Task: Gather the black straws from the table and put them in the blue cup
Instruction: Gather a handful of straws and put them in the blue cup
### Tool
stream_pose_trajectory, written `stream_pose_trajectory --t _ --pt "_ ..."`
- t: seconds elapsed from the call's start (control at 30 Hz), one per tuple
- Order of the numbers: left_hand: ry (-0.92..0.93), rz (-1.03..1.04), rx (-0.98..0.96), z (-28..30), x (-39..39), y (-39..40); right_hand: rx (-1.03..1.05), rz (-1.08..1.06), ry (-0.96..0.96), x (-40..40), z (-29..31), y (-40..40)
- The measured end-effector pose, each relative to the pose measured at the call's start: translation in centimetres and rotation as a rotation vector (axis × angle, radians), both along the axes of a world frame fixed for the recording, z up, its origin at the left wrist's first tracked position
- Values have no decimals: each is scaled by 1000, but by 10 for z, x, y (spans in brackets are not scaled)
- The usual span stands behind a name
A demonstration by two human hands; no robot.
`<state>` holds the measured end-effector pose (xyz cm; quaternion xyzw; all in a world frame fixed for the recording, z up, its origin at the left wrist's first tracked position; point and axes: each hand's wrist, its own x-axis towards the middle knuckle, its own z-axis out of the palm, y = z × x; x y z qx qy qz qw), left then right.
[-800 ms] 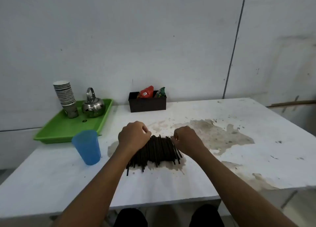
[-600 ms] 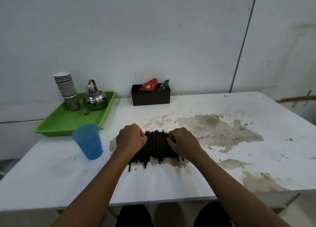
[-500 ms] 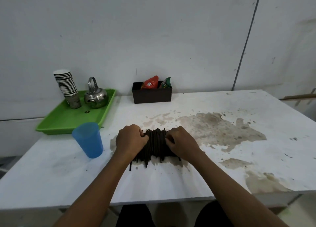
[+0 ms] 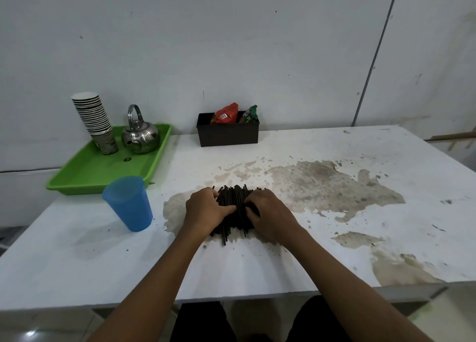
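on table, left hand, right hand grip black straws.

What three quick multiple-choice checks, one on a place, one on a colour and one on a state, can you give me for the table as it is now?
1. Where does the blue cup stand?
A. On the green tray
B. On the table, on the left hand's side of the black straws
C. Inside the black box

2. What colour is the tray that holds the kettle?
A. Green
B. Red
C. White

3. What state are the black straws in?
A. Standing in the cup
B. Scattered across the whole table
C. Bunched on the table between both hands

Key: 1 B, the cup stands on the bare table in front of the tray. 2 A, its rim is bright green. 3 C, the left hand and right hand grip the pile from either side.
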<state>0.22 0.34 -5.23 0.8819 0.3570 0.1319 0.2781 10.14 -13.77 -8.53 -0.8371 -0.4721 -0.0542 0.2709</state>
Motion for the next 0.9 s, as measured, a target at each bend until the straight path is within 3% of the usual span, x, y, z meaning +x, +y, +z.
stream_pose_trajectory --t 0.33,0.63,0.9 --pt "14 -2 -118 5 9 4 -11 -13 17 -1 2 0" --pt "-132 -62 -252 1 9 6 -76 -16 21 4 14 5" --pt "-238 -202 -365 -11 -2 26 15 48 111 -3 24 26"
